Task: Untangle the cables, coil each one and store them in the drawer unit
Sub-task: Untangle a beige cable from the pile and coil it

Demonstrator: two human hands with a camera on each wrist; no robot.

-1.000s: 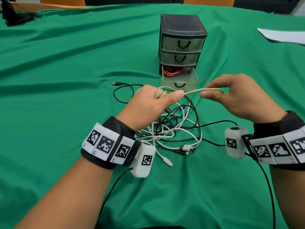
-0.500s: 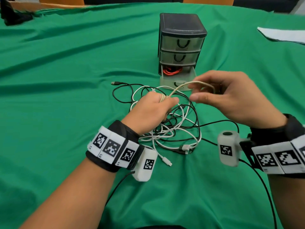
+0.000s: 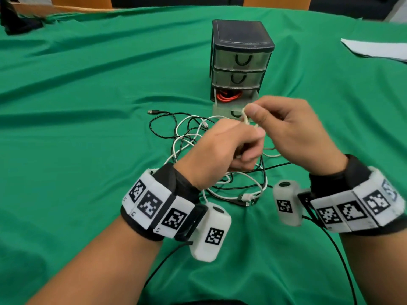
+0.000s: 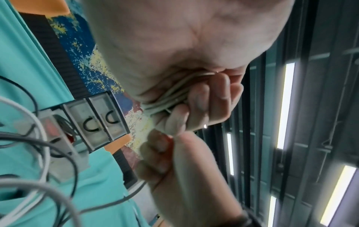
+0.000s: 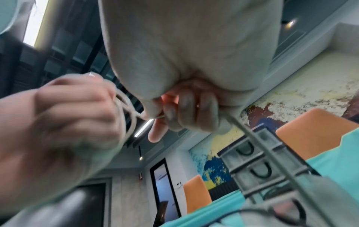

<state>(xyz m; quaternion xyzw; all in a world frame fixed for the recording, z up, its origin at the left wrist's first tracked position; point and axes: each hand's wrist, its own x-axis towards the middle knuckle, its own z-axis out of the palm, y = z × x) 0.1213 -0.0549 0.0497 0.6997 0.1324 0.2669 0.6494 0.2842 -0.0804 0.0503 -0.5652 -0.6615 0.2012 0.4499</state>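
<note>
My left hand [image 3: 222,155] is fisted around a small bundle of beige cable [image 4: 170,98], several loops clamped between curled fingers [image 4: 202,98] and palm. My right hand [image 3: 295,133] pinches the free strand of that same beige cable between thumb and forefinger, just above the left knuckles; the other fingers are curled in. Both hands are raised over the table and nearly touching, and they block most of the near side of the pile.

Below them lies the tangle [image 3: 198,137] of white and black cables on the green cloth [image 3: 88,106], loops crossing each other; I cannot tell how many separate cables. A black USB plug [image 3: 152,111] sticks out left of the pile, a white connector [image 3: 247,197] lies at its near edge beside a black plug.

The drawer unit [image 3: 240,60] stands just behind the pile, black frame, three clear drawers. The top two are closed; the bottom drawer [image 3: 226,111] is pulled out, with a coiled orange cable [image 3: 228,96] inside. My right thumb covers part of that drawer's front.

White paper [image 3: 374,49] lies far right on the cloth, and a dark object [image 3: 15,25] sits at the far left corner. Both wrists wear marker bands [image 3: 158,205] with white camera pods [image 3: 211,234], and thin black leads trail from them toward me.
</note>
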